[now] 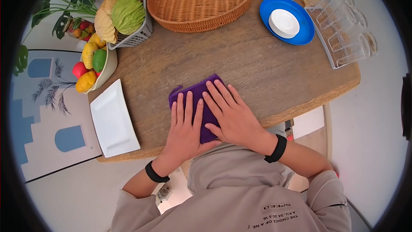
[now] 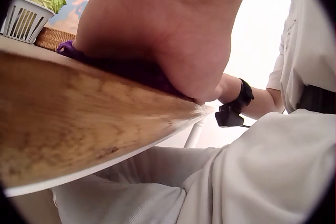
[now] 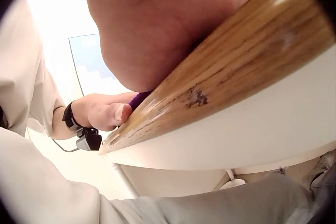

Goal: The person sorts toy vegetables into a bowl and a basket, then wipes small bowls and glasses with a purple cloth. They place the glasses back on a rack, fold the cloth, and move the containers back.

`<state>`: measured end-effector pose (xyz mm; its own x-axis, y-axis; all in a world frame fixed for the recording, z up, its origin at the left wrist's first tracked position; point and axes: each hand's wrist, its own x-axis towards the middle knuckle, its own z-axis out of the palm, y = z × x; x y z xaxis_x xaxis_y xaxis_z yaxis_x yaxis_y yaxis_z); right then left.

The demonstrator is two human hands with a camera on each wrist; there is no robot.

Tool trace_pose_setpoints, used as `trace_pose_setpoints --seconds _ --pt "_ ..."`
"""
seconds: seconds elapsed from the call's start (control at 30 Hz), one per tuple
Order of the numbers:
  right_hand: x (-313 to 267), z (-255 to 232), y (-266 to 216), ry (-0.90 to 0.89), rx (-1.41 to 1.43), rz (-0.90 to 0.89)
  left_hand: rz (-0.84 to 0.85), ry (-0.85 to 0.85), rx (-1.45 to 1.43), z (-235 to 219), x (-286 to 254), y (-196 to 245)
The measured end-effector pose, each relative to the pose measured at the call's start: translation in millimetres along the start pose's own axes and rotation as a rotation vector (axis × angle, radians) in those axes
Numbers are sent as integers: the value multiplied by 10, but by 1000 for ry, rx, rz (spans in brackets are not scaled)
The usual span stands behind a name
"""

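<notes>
Touching purple cloth [image 1: 207, 119] (loop-cornered), left hand [image 1: 183, 131] and right hand [image 1: 238, 118] lie flat.

The cloth [image 1: 209, 134] is deep purple against the brown, streaky-grained tabletop [image 1: 171, 60], whose edge [image 2: 68, 121] shows honey-coloured wood with darker grain and a dark knot. White covers the dish [image 1: 113, 122] and the small plates [image 1: 285, 19], the large plate [image 1: 305, 34] is bright blue, the wicker tray [image 1: 193, 26] is orange-brown with a woven pattern, and the leafy cabbage [image 1: 128, 16] is light green. The shirt [image 1: 240, 202] is greyish beige with dark lettering, the wristbands [image 1: 279, 148] are black, and the picture [image 1: 56, 120] has pale pink and blue blocks, blue arched shapes and dark palm fronds.
</notes>
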<state>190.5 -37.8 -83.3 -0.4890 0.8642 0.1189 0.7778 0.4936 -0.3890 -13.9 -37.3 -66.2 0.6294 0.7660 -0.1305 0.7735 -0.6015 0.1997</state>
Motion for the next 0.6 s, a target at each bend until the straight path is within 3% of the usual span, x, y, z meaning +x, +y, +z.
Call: trace_pose_setpoints --seconds 0.27,0.37,0.47,0.6 --pt "-361 -139 -83 -79 32 -1 175 -3 -39 -24 -198 21" --pt "-483 -340 -41 -226 -97 -166 252 40 -65 -21 -368 -4" --pt "-599 -179 98 -105 -271 -320 268 160 -137 -3 -461 -62" --pt "-516 -354 181 -39 183 -255 173 279 -378 -32 -437 -177"
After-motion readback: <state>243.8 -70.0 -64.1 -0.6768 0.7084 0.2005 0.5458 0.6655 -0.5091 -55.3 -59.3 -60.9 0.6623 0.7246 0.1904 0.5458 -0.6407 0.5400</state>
